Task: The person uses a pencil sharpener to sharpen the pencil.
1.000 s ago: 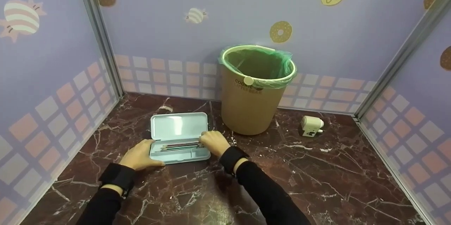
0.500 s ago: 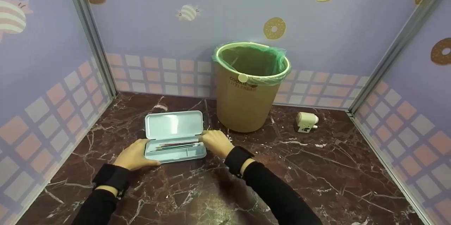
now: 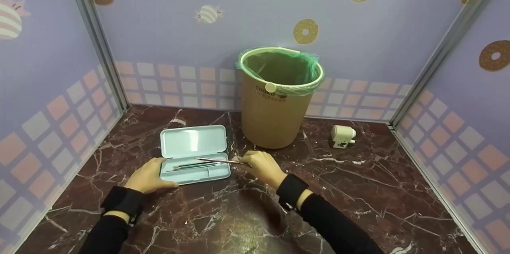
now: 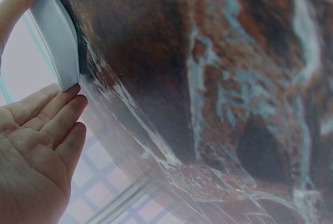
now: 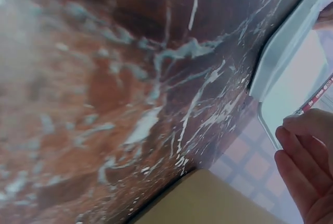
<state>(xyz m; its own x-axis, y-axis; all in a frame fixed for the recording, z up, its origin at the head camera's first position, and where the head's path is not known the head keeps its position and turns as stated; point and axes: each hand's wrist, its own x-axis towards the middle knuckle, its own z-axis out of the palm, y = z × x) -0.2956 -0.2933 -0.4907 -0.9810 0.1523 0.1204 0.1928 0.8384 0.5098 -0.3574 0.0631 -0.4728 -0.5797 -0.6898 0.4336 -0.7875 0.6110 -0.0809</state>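
Observation:
A light-blue pencil case [image 3: 194,141] lies on the dark marbled table with its lid up. Several pencils [image 3: 187,165] rest in its long compartment. My left hand [image 3: 147,176] holds the case at its left end, thumb along the front edge; in the left wrist view its fingertips touch the corner of the case [image 4: 60,41]. My right hand [image 3: 263,168] pinches one reddish pencil [image 3: 213,160] by its right end, just right of the case. This pencil slants over the open compartment, pointing left. The right wrist view shows its red, lettered barrel [image 5: 317,96] between thumb and finger.
A tan trash bin [image 3: 275,114] with a green liner stands behind my right hand. Farther right sits a small cream device [image 3: 342,135] with a knob on its side. Patterned lilac panels [image 3: 159,27] enclose the table at the back and both sides.
My right hand has drawn one pencil up out of the compartment and moved right with it. The left hand stays on the case. The head view has shifted slightly.

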